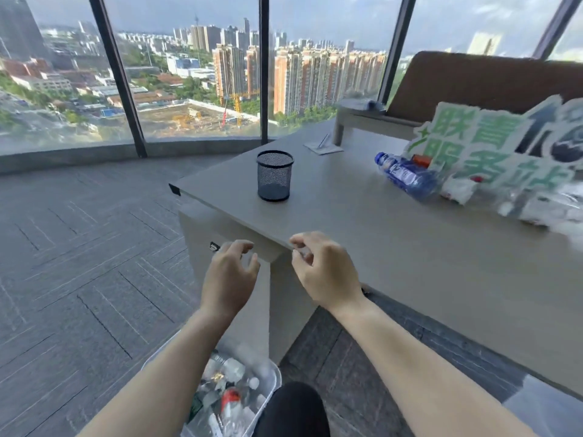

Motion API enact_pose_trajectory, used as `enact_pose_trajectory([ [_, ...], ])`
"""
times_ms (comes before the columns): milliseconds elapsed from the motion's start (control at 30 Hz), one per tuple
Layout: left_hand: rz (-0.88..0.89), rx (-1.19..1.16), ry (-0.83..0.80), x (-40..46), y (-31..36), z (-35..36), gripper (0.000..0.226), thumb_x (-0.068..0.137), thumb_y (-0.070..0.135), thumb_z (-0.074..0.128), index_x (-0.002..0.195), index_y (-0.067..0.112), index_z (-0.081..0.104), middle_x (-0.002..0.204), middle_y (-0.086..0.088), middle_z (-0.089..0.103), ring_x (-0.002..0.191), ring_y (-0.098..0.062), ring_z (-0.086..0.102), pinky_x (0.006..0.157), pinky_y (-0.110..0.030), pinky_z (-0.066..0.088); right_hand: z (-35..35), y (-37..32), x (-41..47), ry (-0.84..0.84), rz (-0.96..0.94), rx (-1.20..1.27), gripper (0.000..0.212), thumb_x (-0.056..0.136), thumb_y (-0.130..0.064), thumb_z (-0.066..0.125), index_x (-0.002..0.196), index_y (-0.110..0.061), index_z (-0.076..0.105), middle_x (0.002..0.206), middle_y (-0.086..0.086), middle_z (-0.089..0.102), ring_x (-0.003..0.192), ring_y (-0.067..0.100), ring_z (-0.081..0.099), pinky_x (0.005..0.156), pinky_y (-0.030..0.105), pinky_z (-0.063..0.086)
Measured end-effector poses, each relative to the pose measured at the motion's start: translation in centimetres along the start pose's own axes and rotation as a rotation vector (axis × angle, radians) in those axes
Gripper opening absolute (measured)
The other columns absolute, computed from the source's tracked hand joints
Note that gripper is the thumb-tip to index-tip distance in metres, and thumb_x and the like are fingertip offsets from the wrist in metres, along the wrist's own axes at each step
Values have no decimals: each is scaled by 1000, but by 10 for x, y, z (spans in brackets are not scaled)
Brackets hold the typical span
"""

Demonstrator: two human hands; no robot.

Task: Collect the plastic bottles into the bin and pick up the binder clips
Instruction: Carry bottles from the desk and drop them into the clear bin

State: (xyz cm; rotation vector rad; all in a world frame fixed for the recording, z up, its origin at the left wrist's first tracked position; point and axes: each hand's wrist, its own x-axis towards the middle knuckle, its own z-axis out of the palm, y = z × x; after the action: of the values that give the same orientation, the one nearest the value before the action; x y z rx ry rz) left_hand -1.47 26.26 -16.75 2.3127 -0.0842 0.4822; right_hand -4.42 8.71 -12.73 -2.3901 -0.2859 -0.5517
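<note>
My left hand (232, 275) hovers off the near corner of the grey desk (410, 247), fingers apart and curled, holding nothing. My right hand (325, 269) is just right of it over the desk's edge, fingers loosely curled, empty as far as I can see. On the floor below my arms stands a clear plastic bin (271, 376) with several plastic bottles (232, 402) in it. A blue-labelled bottle (407, 176) lies on its side at the desk's far right, beside more clear bottles (536, 206), which are blurred. No binder clips are visible.
A black mesh pen cup (274, 175) stands on the desk near its left edge. A green-and-white cut-out sign (492, 146) leans behind the bottles. A paper pad with a pen (323, 146) lies further back. A brown sofa (489, 80) and big windows are behind. My dark knee (293, 408) is beside the bin.
</note>
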Motion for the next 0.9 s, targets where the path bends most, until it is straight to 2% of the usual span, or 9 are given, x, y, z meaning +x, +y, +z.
enact_pose_trajectory([
  [100,106,-45,-16,17,57,20,26,88,21,58,112,13,65,111,-5,62,100,-22,60,86,-32,47,-64,26,11,130,23,-76,24,89,-22,60,110,-21,69,104,-7,69,78,14,64,72,29,52],
  [267,261,-64,-72,45,137,61,29,89,26,57,116,14,64,113,-2,62,102,-19,59,84,-31,46,-154,91,22,240,176,-189,30,88,-22,60,118,-21,63,109,-2,66,92,20,62,79,33,51],
  [367,316,-50,-102,62,174,88,29,90,27,57,116,16,64,115,-2,62,102,-18,59,81,-28,44,-193,137,36,173,313,-335,45,89,-28,57,134,-23,50,129,4,57,112,25,56,86,34,46],
  [467,344,-26,-135,82,201,118,29,90,29,56,115,18,63,116,-2,61,101,-19,60,79,-29,46,-216,186,56,51,425,-454,60,89,-32,54,145,-24,34,146,6,42,124,29,48,94,40,46],
  [600,318,-23,-163,106,221,156,30,89,31,56,116,20,63,118,-2,60,101,-19,61,79,-33,50,-221,246,86,-9,435,-560,64,85,-30,58,142,-19,31,140,9,39,127,33,39,95,41,43],
  [733,316,11,-167,125,226,185,31,89,32,56,117,20,62,118,-1,60,99,-19,61,78,-32,49,-215,288,121,-77,455,-616,83,85,-32,60,153,-18,14,157,11,18,141,35,24,112,44,30],
  [900,296,65,-178,145,224,209,32,89,32,55,118,20,61,119,-2,59,100,-21,61,78,-32,48,-210,322,155,-110,467,-738,84,84,-37,58,152,-19,13,150,16,29,134,36,34,107,46,34],
])
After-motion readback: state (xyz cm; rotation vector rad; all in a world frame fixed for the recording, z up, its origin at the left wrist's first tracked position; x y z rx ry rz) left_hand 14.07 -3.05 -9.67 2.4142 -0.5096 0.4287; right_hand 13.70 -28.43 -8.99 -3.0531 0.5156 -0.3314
